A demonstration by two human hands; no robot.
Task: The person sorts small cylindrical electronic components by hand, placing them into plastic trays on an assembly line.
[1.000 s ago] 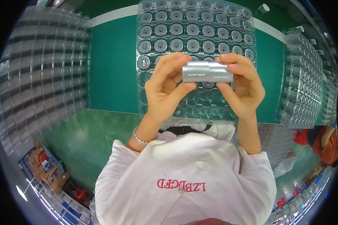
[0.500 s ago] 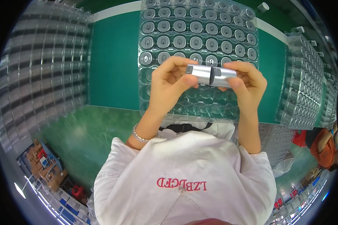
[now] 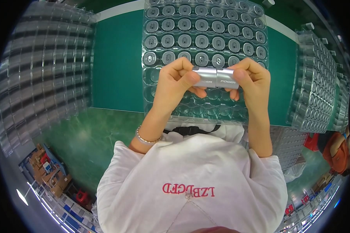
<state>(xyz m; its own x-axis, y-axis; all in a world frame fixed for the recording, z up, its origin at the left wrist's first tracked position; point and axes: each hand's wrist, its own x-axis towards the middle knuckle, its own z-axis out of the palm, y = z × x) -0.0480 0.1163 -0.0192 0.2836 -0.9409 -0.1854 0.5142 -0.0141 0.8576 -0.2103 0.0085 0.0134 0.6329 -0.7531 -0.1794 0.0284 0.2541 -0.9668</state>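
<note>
Above the clear plastic tray (image 3: pixel 147 93), my left hand (image 3: pixel 175 79) pinches a silver, rounded metallic device (image 3: pixel 207 79). A matching silver device (image 3: pixel 224 80) is gripped by the thumb and fingers of my right hand (image 3: pixel 252 79). The two pieces meet end to end, with only a thin seam between them, and printed lettering shows on their upper faces. Several similar units (image 3: pixel 201 41) stand upright in rows in the tray's far part, their grey ends up. The nearer pockets, below my hands, look unfilled.
The tray rests on a green work surface (image 3: pixel 118 62). Tall stacks of clear trays (image 3: pixel 46 66) rise at the left. More filled trays (image 3: pixel 314 85) lie at the right. A person in orange (image 3: pixel 336 155) is at the far right edge.
Both devices have been turned so their lettered faces show. The dark gap between their ends has narrowed to a thin seam, and my hands have drawn slightly closer.
</note>
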